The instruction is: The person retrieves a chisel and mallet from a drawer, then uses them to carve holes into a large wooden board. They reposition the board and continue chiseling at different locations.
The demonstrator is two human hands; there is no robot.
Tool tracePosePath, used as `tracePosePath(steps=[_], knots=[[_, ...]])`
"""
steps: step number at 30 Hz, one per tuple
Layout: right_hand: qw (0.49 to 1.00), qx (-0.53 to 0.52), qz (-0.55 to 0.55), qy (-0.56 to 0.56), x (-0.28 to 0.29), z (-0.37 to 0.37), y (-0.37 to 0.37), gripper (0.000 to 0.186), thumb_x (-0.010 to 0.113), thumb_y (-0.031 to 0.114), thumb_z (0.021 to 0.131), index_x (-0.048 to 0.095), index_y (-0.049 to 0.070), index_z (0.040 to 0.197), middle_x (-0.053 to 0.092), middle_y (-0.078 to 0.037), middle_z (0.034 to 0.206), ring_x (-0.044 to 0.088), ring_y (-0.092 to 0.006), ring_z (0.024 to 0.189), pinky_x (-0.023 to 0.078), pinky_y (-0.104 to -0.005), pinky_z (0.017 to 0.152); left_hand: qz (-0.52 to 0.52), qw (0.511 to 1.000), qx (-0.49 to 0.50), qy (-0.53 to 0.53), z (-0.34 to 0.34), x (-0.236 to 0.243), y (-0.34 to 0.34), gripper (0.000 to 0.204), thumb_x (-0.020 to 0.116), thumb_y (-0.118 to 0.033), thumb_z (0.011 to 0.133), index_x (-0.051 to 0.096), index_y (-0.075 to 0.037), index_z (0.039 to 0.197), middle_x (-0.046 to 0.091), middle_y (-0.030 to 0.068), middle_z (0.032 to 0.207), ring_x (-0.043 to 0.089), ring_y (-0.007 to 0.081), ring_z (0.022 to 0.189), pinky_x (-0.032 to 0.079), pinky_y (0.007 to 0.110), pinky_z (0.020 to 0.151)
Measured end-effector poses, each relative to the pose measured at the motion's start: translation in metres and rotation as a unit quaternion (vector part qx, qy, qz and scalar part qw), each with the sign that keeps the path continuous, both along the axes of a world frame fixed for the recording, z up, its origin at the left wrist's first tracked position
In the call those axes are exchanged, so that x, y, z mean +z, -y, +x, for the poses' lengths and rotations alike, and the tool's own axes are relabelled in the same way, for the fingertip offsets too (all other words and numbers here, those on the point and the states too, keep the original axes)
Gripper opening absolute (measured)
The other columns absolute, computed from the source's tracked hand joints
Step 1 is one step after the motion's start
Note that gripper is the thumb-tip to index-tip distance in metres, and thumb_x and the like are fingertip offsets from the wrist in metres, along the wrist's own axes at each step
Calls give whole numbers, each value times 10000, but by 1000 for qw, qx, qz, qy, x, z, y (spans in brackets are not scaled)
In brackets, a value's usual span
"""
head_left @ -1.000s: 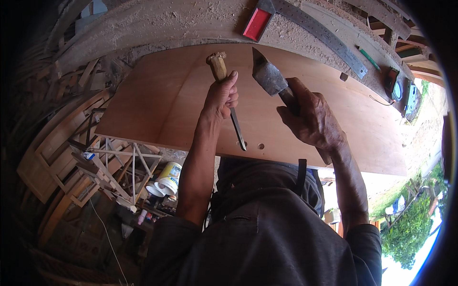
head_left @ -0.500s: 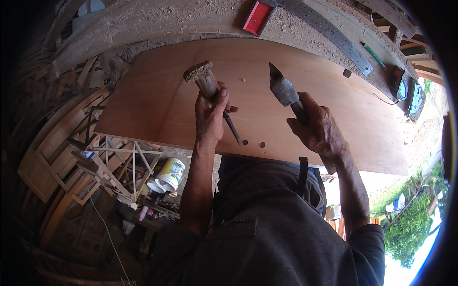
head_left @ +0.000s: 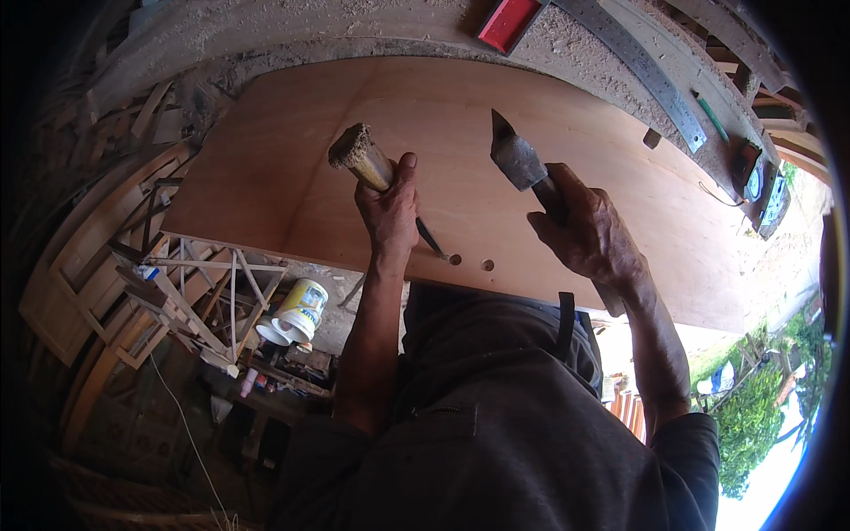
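Note:
My left hand (head_left: 390, 212) is wrapped round a wood chisel (head_left: 372, 170) with a thick wooden handle, its struck end frayed. The dark blade slants down to the near edge of a round hole (head_left: 455, 259) in a reddish-brown wooden panel (head_left: 336, 203). A second round hole (head_left: 487, 265) lies just to the right. My right hand (head_left: 591, 232) grips a hammer (head_left: 518, 161) by its handle, the pointed metal head raised above the panel and apart from the chisel. The palm side of the right hand is hidden.
Beyond the panel, a sawdust-covered surface holds a red tray-like piece (head_left: 509, 22), a metal ruler (head_left: 637, 71), a green pencil (head_left: 711, 117) and a tape measure (head_left: 751, 168). A small dark block (head_left: 652, 138) rests near the panel's far edge. A white-yellow bucket (head_left: 301, 310) and wooden frames stand lower left.
The chisel's handle has tipped leftward and its blade leans lower, the tip still by the left hole. The hammer has shifted slightly left and stays raised. The whole view has moved slightly.

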State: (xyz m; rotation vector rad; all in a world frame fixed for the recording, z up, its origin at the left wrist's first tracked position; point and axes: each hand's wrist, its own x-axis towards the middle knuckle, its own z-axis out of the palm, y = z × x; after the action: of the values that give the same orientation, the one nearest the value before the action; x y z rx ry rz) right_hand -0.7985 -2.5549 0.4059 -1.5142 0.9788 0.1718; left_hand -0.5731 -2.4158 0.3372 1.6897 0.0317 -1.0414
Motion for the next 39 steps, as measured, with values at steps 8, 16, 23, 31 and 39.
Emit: tracePosePath(steps=[8, 16, 23, 31, 39], knots=[[1000, 8, -16, 21, -2, 9, 3, 392, 697, 129, 883, 554, 22, 1232, 654, -148, 707, 673, -276, 629, 528, -410, 609, 15, 991, -124, -53, -1, 17, 13, 330, 734, -93, 921, 498, -109, 691, 483, -56, 610, 375, 28, 436, 282, 223, 403], [995, 41, -58, 72, 5, 32, 31, 394, 690, 129, 876, 558, 9, 1226, 707, -194, 825, 728, -302, 723, 580, -430, 673, 37, 993, -116, 7, -5, 18, 5, 334, 728, -84, 929, 496, -64, 689, 457, -86, 649, 405, 16, 593, 341, 241, 521], [952, 74, -256, 154, 51, 84, 101, 510, 745, 173, 872, 563, 2, 1317, 673, -134, 736, 657, -216, 583, 515, -359, 542, 50, 980, -192, 31, -8, 7, 10, 286, 694, -79, 921, 487, -91, 724, 442, -68, 579, 376, 13, 471, 296, 240, 427], [941, 252, -199, 104, 23, 110, 82, 404, 663, 44, 890, 531, 6, 1269, 688, -139, 747, 705, -250, 632, 584, -408, 567, 26, 980, -195, 32, -8, 2, 3, 278, 705, -99, 944, 488, -113, 770, 441, -73, 580, 355, 6, 429, 258, 210, 388], [853, 172, -455, 190, 68, 122, 146, 185, 702, 133, 918, 641, 19, 1050, 675, -91, 763, 660, -195, 583, 559, -318, 521, 39, 992, -106, 61, -4, 5, -8, 269, 716, -104, 932, 503, -39, 781, 473, -60, 687, 428, 36, 620, 374, 251, 545]])
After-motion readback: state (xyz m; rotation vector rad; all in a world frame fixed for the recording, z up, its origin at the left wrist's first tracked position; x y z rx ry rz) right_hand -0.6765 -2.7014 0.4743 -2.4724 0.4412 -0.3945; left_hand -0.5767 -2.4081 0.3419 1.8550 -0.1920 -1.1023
